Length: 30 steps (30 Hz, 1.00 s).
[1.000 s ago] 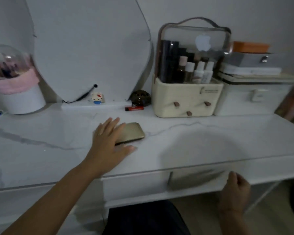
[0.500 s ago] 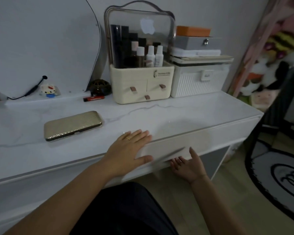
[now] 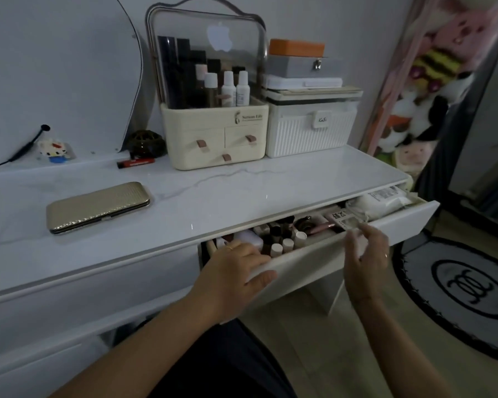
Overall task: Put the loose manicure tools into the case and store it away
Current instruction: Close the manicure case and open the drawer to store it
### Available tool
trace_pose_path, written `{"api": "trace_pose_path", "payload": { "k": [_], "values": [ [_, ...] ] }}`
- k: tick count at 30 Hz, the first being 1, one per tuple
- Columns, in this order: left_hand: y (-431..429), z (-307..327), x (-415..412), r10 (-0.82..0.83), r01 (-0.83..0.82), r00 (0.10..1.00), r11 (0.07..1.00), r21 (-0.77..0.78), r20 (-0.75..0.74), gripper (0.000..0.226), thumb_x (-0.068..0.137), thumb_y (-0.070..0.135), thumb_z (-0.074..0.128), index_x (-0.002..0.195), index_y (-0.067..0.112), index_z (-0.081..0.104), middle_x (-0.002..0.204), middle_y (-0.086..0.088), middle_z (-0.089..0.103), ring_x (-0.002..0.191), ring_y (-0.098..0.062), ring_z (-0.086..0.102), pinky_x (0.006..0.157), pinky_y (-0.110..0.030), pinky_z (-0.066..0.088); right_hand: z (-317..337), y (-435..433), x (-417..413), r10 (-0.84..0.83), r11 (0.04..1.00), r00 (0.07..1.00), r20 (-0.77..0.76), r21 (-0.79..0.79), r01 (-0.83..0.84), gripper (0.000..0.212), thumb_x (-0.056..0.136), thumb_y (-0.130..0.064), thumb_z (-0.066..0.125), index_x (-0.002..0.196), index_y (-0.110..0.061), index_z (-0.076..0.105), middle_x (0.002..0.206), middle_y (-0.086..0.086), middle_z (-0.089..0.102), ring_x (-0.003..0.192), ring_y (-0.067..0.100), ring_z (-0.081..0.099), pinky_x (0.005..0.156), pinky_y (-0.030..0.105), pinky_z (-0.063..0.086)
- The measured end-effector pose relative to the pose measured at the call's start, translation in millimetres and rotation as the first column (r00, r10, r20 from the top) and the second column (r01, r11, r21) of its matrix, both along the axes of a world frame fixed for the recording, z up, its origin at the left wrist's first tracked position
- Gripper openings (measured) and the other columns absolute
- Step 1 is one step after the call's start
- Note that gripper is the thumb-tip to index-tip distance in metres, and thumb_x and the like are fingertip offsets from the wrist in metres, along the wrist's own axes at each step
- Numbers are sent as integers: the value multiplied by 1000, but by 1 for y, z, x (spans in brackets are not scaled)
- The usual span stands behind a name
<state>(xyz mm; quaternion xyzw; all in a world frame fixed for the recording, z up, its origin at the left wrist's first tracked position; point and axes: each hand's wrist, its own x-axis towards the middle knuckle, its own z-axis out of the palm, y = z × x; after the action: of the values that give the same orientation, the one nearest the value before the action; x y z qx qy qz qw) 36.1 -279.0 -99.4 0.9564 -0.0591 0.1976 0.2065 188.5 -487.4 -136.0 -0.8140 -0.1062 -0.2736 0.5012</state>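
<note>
**Case shut on the bench, both grips at the open drawer**

The gold case (image 3: 98,206) lies flat and closed on the white bench (image 3: 242,185), with neither grip touching it. No loose tools show beside it.

Right of the case and nearer the person, a drawer (image 3: 314,262) under the bench top stands open. The left grip (image 3: 236,268) is at the end of the drawer nearest the case. Its fingers lie over the top edge of the front panel and its thumb presses the outer face, so it has hold of the panel. It is well apart from the case.

Farther right from the case, the right grip (image 3: 365,248) hovers over the drawer's front edge. Its fingers are loosely bent and blurred, and nothing shows in them.

Inside the drawer, small capped bottles (image 3: 282,245) stand in the end toward the case. A white packet (image 3: 385,201) lies at the far end.

Behind the case, against the wall, stands a mirror (image 3: 55,67). Behind and to the right of the case lies a red lighter (image 3: 135,162). Beyond it is a cream organizer (image 3: 213,133) with a clear lid, then a ribbed white box (image 3: 311,130) with flat boxes stacked on it. On the floor, far right of the case, lies a round rug (image 3: 457,291).
</note>
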Motion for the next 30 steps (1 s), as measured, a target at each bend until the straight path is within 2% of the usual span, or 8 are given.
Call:
{"api": "trace_pose_path", "payload": {
  "k": [2, 4, 7, 10, 14, 20, 25, 30],
  "values": [
    [-13, 3, -4, 9, -7, 999, 997, -72, 40, 56, 88, 61, 33, 103, 23, 71, 86, 3, 62, 79, -11, 56, 67, -29, 48, 13, -5, -3, 121, 955, 992, 37, -278, -106, 40, 86, -49, 35, 95, -22, 63, 101, -9, 56, 103, 11, 47, 94, 36, 29],
    [-21, 7, -8, 17, -13, 999, 995, -100, 39, 58, 87, 62, 30, 86, 22, 72, 72, 2, 55, 65, -10, 51, 57, -27, 42, 16, -10, -5, 151, 902, 988, 29, -413, -126, 45, 87, -52, 29, 86, -26, 65, 90, -11, 57, 98, 13, 50, 93, 33, 24],
    [-29, 11, -13, 8, -4, 1000, 989, -149, 23, 71, 85, 69, 27, 59, 10, 57, 56, -3, 47, 50, -18, 45, 49, -26, 32, 20, -20, -12, 81, 897, 996, 37, -439, -56, 49, 90, -52, 25, 73, -27, 63, 75, -8, 58, 90, 15, 50, 93, 36, 25],
    [-38, 15, -20, -31, 24, 999, 981, -193, -35, 90, 79, 80, 19, 63, 3, 64, 49, -10, 54, 48, -27, 50, 47, -31, 37, 31, -28, -26, 34, 899, 999, -25, -437, -42, 59, 91, -51, 20, 58, -22, 58, 58, -11, 52, 78, 14, 49, 91, 36, 26],
    [-48, 23, -28, -75, 64, 994, 989, -134, -78, 69, 89, 65, 30, 61, 14, 70, 45, 18, 57, 52, -8, 59, 55, -20, 46, 39, -41, -33, 25, 910, 993, -118, -408, -71, 69, 92, -57, 22, 52, -14, 58, 51, -4, 56, 61, 18, 55, 84, 38, 37],
    [-31, 36, -26, 34, -26, 999, 983, -183, 38, 67, 84, 69, 26, 67, 20, 69, 57, 10, 65, 57, -5, 63, 64, -34, 53, 52, -61, -39, 37, 938, 973, -230, -329, -113, 62, 93, -50, 29, 49, -14, 54, 51, 4, 54, 55, 20, 52, 53, 28, 36],
    [11, 42, -22, 182, -145, 978, 943, -300, 99, 62, 82, 69, 28, 83, 23, 70, 79, 6, 69, 80, -11, 62, 77, -37, 51, 73, -28, -49, 138, 948, 970, -201, -256, -188, 57, 95, -43, 31, 64, -7, 63, 62, 11, 63, 62, 26, 58, 63, 33, 45],
    [85, 55, -43, 417, -341, 883, 885, -317, 214, 50, 86, 54, 40, 103, 18, 68, 106, 1, 67, 102, -17, 56, 90, -30, 42, 109, 73, -50, 495, 827, 849, -185, -198, -526, 42, 94, -36, 42, 74, -4, 62, 73, 11, 63, 72, 26, 58, 68, 38, 44]
  ]
}}
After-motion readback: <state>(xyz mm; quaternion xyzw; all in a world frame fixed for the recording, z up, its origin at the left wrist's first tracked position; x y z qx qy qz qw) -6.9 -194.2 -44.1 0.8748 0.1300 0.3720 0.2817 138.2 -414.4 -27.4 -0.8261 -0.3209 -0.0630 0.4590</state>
